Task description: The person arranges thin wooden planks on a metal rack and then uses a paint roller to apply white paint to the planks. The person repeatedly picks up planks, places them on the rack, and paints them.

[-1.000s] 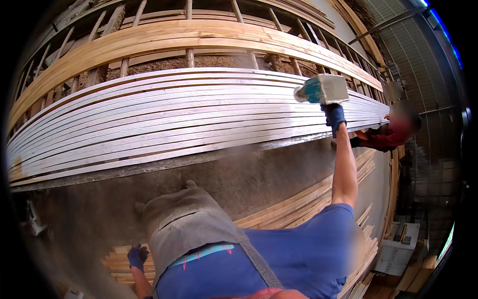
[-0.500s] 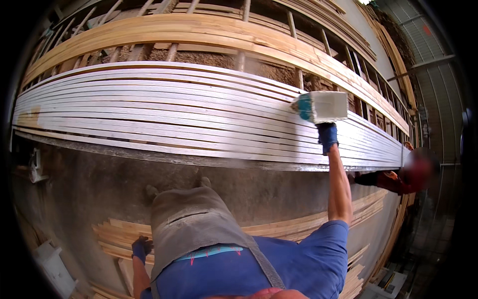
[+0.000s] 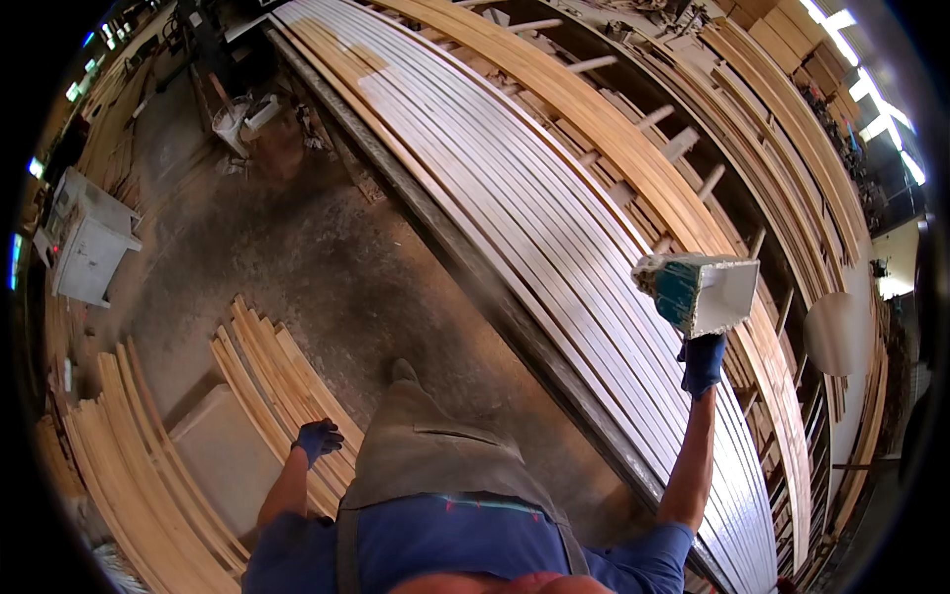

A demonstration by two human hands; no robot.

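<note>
In my blue-gloved right hand (image 3: 703, 364) is a boxy teal-and-white paint container (image 3: 727, 297), crusted with white and tilted so its pale hollow inside shows. My fingers close round its near end. It is held above a long row of white-coated wooden strips (image 3: 515, 203) lying side by side. Toward their far left end, a few strips show a bare wood patch (image 3: 361, 61). My left hand (image 3: 317, 441), also in a blue glove, hangs at my side with fingers apart and nothing in it, over a lower stack of bare wooden strips (image 3: 269, 361).
A dark bench edge (image 3: 450, 252) runs along the near side of the white strips. Beyond them lie bare wooden boards (image 3: 594, 109) across a rack with round bars (image 3: 658, 117). On the floor at left are a pale cabinet (image 3: 94, 247) and a messy bucket (image 3: 230, 121).
My view has swung left, bringing the cabinet and bucket into clear sight. The right hand keeps hold of the container, which shows more of its teal side. The left hand stays low.
</note>
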